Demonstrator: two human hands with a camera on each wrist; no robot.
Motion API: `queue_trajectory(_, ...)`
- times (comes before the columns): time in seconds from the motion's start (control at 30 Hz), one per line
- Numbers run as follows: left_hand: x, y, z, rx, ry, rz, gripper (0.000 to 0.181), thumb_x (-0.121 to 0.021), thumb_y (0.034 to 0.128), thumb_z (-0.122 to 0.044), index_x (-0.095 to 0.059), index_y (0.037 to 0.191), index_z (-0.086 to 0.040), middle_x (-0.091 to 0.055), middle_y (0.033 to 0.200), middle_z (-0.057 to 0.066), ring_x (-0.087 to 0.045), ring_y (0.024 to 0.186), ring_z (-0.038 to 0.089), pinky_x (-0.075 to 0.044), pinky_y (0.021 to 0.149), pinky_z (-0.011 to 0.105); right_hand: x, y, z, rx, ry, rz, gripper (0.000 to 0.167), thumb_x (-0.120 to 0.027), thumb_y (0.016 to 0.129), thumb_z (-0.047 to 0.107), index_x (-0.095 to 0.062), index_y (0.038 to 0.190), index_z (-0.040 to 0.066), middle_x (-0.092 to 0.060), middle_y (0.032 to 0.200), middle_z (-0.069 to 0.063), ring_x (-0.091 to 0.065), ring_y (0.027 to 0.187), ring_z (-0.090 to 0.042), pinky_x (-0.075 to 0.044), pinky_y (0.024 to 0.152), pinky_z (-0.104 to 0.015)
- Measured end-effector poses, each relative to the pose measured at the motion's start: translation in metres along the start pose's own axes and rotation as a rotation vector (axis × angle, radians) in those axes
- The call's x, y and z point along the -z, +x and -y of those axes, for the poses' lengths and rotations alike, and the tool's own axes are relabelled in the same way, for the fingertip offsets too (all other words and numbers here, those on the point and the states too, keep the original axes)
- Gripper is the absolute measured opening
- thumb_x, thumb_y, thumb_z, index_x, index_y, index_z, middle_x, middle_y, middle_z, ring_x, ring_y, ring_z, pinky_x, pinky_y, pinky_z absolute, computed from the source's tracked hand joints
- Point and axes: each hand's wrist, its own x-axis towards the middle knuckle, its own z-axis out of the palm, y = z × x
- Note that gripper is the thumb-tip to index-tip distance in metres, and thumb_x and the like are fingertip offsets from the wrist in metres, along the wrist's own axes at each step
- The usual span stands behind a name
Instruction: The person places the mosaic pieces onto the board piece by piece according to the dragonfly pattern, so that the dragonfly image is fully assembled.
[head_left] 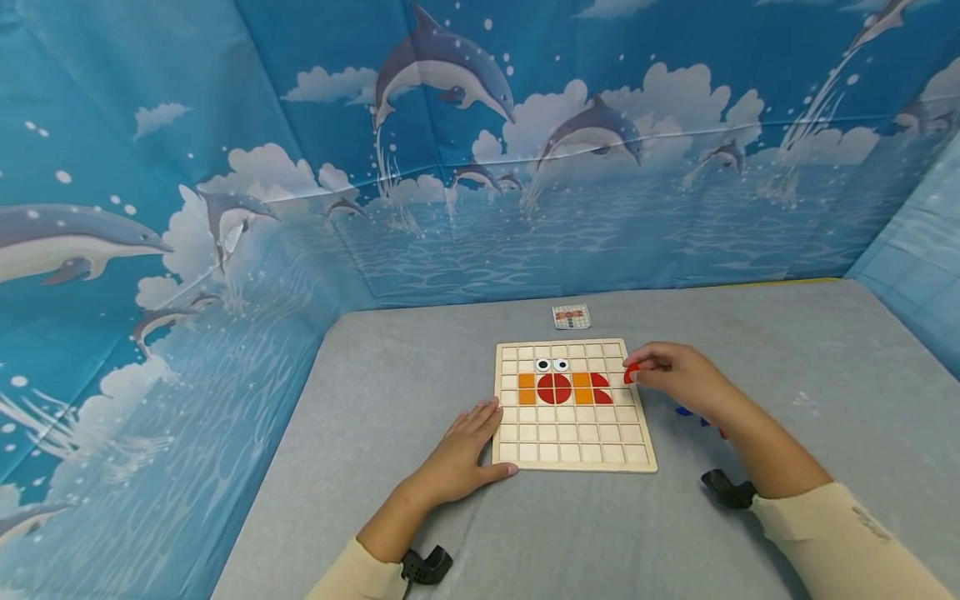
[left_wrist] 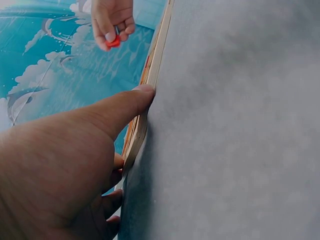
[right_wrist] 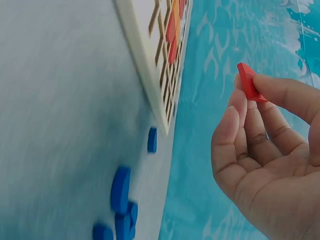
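Note:
A wooden grid board (head_left: 558, 454) lies flat on the table. Set in its cells are two eye pieces (head_left: 552, 365), orange squares (head_left: 527, 388), a red circle of quarter pieces (head_left: 554, 389) and two red quarter pieces (head_left: 601, 389) at the right. My left hand (head_left: 467, 454) rests at the board's lower left corner, fingers extended along the left side and thumb touching the front edge. Over the board's right edge, my right hand (head_left: 678, 379) pinches a small red piece (right_wrist: 248, 82) between thumb and fingertips. Its full outline is partly covered by the fingers.
A small pattern card (head_left: 572, 317) lies behind the board. Several loose blue pieces (right_wrist: 120, 190) are on the grey table (head_left: 405, 375) to the right of the board, partly under my right forearm, with a bit of red among them. A dolphin-print curtain (head_left: 480, 225) stands behind.

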Motion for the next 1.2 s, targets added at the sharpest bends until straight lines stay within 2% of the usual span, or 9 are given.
queue_trajectory(0.33, 0.0, 0.0, 0.0, 0.0, -0.001, -0.001, 0.091, -0.067, 0.0929, -0.054, -0.025, 0.162, -0.011, -0.015, 0.171, -0.002, -0.013, 0.159, 0.02, -0.014, 0.13, 0.047, -0.018, 0.014, 0.016, 0.046, 0.052, 0.034, 0.03, -0.065, 0.099, 0.022, -0.069, 0.124, 0.006, -0.068, 0.113, -0.013, -0.065, 0.097, -0.026, -0.06, 0.085, -0.042)
queue_trajectory(0.57, 0.001, 0.0, -0.001, 0.0, -0.004, 0.0, 0.091, -0.067, 0.0929, -0.054, -0.025, 0.161, -0.011, -0.016, 0.171, -0.001, -0.013, 0.16, 0.021, -0.014, 0.13, 0.047, -0.035, 0.026, 0.027, 0.072, 0.081, 0.059, 0.025, -0.066, 0.098, 0.019, -0.071, 0.119, 0.006, -0.068, 0.103, -0.011, -0.066, 0.092, -0.027, -0.059, 0.081, -0.038)
queue_trajectory(0.7, 0.001, 0.0, -0.001, 0.001, -0.006, 0.004, 0.091, -0.067, 0.0927, -0.054, -0.025, 0.161, -0.011, -0.016, 0.171, -0.002, -0.013, 0.159, 0.021, -0.014, 0.13, 0.047, -0.046, 0.031, 0.035, 0.097, 0.106, 0.078, 0.022, -0.067, 0.097, 0.017, -0.072, 0.115, 0.006, -0.069, 0.101, -0.01, -0.065, 0.092, -0.027, -0.059, 0.083, -0.04)
queue_trajectory(0.9, 0.001, 0.0, -0.001, 0.0, -0.001, 0.009, 0.091, -0.066, 0.0932, -0.055, -0.025, 0.161, -0.012, -0.016, 0.171, -0.002, -0.013, 0.159, 0.02, -0.014, 0.13, 0.047, -0.064, 0.039, 0.049, 0.079, 0.119, 0.1, 0.021, -0.068, 0.096, 0.018, -0.073, 0.114, 0.009, -0.069, 0.106, -0.01, -0.068, 0.094, -0.026, -0.06, 0.085, -0.042)
queue_trajectory(1.0, 0.001, 0.001, -0.001, -0.002, 0.001, 0.007, 0.09, -0.066, 0.0934, -0.055, -0.025, 0.161, -0.012, -0.016, 0.171, -0.001, -0.014, 0.159, 0.021, -0.014, 0.13, 0.047, -0.071, 0.043, 0.054, 0.087, 0.1, 0.111, 0.018, -0.066, 0.097, 0.017, -0.074, 0.112, 0.012, -0.07, 0.108, -0.009, -0.07, 0.094, -0.025, -0.061, 0.084, -0.041)
queue_trajectory(1.2, 0.002, 0.001, -0.001, -0.002, 0.002, 0.011, 0.091, -0.066, 0.0934, -0.056, -0.025, 0.161, -0.012, -0.015, 0.171, -0.002, -0.013, 0.159, 0.021, -0.014, 0.13, 0.047, -0.084, 0.051, 0.066, 0.129, 0.036, 0.106, 0.013, -0.066, 0.096, 0.016, -0.075, 0.104, 0.015, -0.07, 0.098, -0.006, -0.065, 0.086, -0.021, -0.057, 0.074, -0.035)
